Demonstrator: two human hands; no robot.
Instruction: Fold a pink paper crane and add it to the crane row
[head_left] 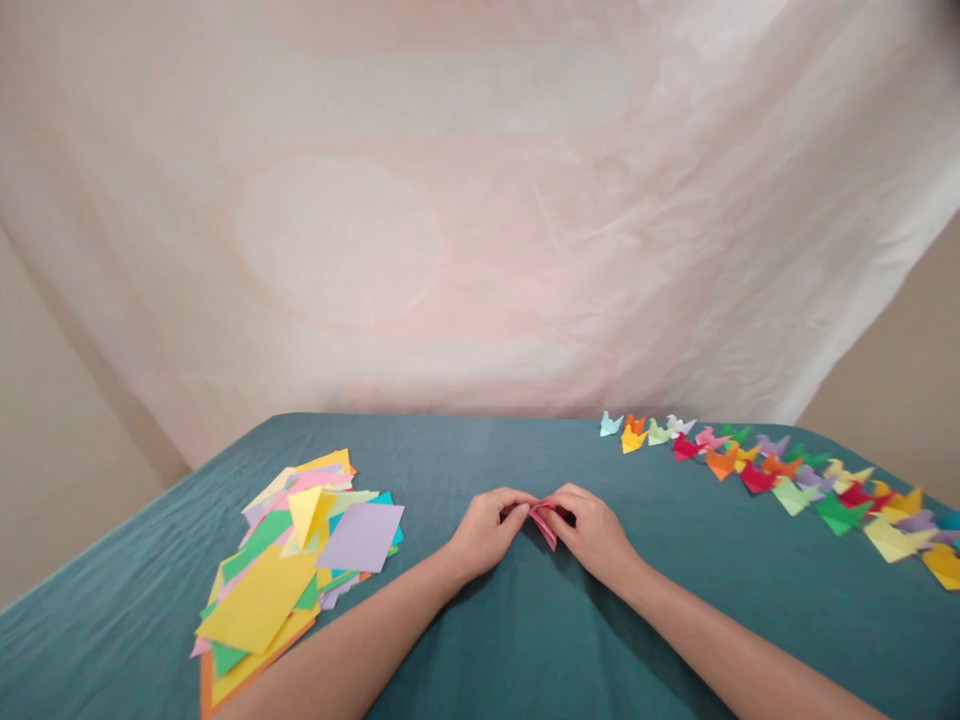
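A small piece of folded pinkish-red origami paper [545,528] is pinched between my two hands, just above the middle of the table. My left hand [491,528] grips its left edge between thumb and fingertips. From the other side, my right hand [589,528] holds it with thumb and index finger, covering part of the folds. A narrow pointed flap of the paper hangs down between the two thumbs.
To the left lies a loose heap of coloured paper squares [259,600], with a lavender sheet [361,537] on top. Rows of folded paper birds [795,495] stand along the right side of the teal tablecloth [450,450]. A pale cloth [480,250] hangs behind.
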